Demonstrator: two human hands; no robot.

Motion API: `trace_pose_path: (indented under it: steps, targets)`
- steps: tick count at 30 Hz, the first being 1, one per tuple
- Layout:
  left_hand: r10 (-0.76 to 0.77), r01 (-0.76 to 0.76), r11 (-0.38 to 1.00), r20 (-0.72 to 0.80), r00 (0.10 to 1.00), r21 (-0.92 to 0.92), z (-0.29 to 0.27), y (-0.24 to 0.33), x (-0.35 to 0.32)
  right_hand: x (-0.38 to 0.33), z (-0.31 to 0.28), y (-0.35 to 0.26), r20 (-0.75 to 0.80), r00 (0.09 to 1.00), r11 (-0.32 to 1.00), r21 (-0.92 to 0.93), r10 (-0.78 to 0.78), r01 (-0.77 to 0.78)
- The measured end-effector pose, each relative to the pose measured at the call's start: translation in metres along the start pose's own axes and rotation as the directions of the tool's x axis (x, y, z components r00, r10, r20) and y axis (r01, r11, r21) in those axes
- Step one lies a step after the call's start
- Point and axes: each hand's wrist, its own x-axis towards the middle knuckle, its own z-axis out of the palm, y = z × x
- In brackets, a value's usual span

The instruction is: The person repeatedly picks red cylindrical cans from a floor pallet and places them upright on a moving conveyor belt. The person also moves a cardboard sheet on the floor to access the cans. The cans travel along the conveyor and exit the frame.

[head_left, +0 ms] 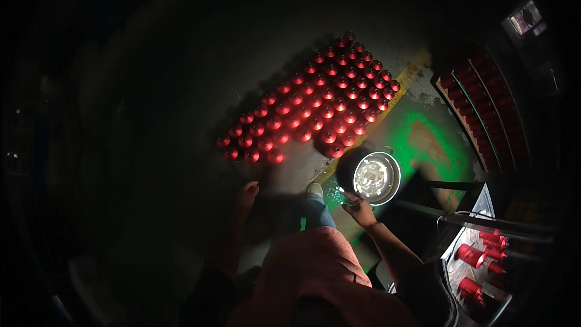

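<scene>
Many red cans (pixel 321 106) stand upright in close diagonal rows on the dark floor ahead of me. Just right of them a shiny round metal basin (pixel 376 177) sits on the floor, lit bright inside. My right hand (pixel 360 209) reaches down to the basin's near rim, and its fingers close on the edge. Hanging low at my side, my left hand (pixel 247 195) is near the closest row of cans, dim and blurred, with nothing visible in it. My shoe (pixel 315 190) stands between the two hands.
A yellow floor line (pixel 402 82) borders a green painted patch (pixel 439 145). A rack of red cans (pixel 484 106) stands at the right. A metal cart (pixel 484 254) at lower right holds more red cans lying down. A small screen (pixel 525 18) glows at top right.
</scene>
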Motion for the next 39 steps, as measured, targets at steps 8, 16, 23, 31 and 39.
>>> trace_pose_path:
  steps: [8,16,23,31,39]
  targets:
    - [0.098,-0.121,0.885,0.073,0.992,0.45,0.063,-0.077,0.073,0.32,0.111,0.094,0.184,0.982,0.69,-0.704,-0.052,0.168]
    - [0.069,-0.019,0.867,-0.081,0.994,0.499,0.167,-0.15,0.194,0.461,0.19,0.141,-0.139,0.955,0.835,-0.529,-0.26,0.15]
    - [0.153,-0.063,0.874,-0.15,0.977,0.481,0.187,-0.166,0.198,0.467,0.192,0.16,-0.225,0.907,0.765,-0.628,-0.355,0.143]
    - [0.298,-0.207,0.885,-0.166,0.94,0.417,0.172,-0.165,0.2,0.459,0.167,0.167,-0.242,0.821,0.762,-0.568,-0.517,0.312]
    - [0.284,-0.309,0.864,0.122,0.951,0.398,0.089,-0.041,0.08,0.22,0.076,0.129,-0.392,0.87,0.945,-0.248,-0.298,0.212]
